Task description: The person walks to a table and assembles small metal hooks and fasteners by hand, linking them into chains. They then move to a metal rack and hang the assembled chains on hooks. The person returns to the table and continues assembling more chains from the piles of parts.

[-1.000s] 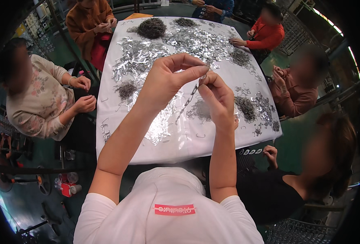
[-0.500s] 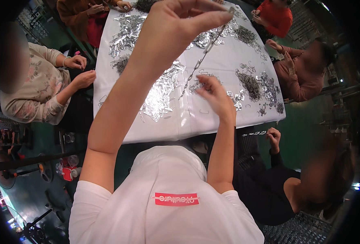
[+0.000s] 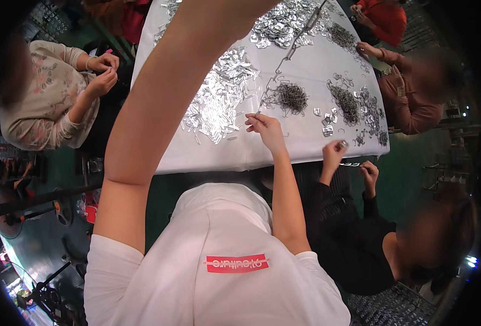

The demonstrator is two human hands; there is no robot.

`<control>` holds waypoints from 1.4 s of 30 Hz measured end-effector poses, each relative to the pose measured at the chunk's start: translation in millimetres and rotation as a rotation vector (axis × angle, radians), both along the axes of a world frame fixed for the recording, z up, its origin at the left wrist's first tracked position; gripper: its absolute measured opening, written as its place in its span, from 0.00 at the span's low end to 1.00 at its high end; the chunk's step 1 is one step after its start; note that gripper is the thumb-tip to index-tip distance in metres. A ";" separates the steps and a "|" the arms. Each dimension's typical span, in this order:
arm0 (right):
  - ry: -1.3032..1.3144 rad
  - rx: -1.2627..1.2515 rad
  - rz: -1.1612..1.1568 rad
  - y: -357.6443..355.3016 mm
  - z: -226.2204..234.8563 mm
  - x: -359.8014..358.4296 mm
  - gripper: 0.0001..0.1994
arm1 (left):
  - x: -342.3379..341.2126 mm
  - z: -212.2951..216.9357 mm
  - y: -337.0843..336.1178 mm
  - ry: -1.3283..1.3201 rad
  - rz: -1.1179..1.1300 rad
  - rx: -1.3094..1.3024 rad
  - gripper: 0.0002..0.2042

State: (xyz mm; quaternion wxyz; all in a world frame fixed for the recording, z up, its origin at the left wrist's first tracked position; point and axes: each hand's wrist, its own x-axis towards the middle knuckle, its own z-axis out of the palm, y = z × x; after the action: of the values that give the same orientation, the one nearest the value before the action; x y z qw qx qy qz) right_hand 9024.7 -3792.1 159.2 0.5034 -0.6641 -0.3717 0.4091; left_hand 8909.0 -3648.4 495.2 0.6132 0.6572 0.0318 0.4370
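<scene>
Metal link chain [image 3: 291, 52] slants from the top edge down to the right hand [image 3: 266, 129], above the white-covered table [image 3: 197, 156]. At left, the left forearm [image 3: 164, 92] angles steeply up and rightward from a slightly bent elbow, passing in front of slim silver strips [image 3: 213, 103]; the left hand [image 3: 246, 19] is largely cut off, so I cannot tell how its fingers stand or what they hold. Farther right, the right hand, its forearm leaning leftward, pinches the chain's lower end between thumb and fingertips, near a dark wire heap [image 3: 293, 98].
</scene>
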 end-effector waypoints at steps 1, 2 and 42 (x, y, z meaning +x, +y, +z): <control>-0.009 0.002 -0.011 -2.0 -0.3 -0.7 0.14 | -0.8 -0.1 0.8 0.059 0.065 -0.011 0.08; -0.013 -0.010 -0.019 -3.6 -0.2 -0.6 0.14 | -1.9 -0.6 1.4 0.079 0.085 -0.002 0.08; 0.138 -0.112 -0.357 -105.1 13.8 -43.3 0.08 | -164.3 -64.1 -130.9 0.026 0.018 0.058 0.07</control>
State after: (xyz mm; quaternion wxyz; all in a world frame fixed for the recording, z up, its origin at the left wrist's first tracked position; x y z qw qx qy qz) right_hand 8981.4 -3897.2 173.0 0.5547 -0.7165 -0.1895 0.3781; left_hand 8744.7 -3779.3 431.1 0.5897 0.6800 0.0332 0.4345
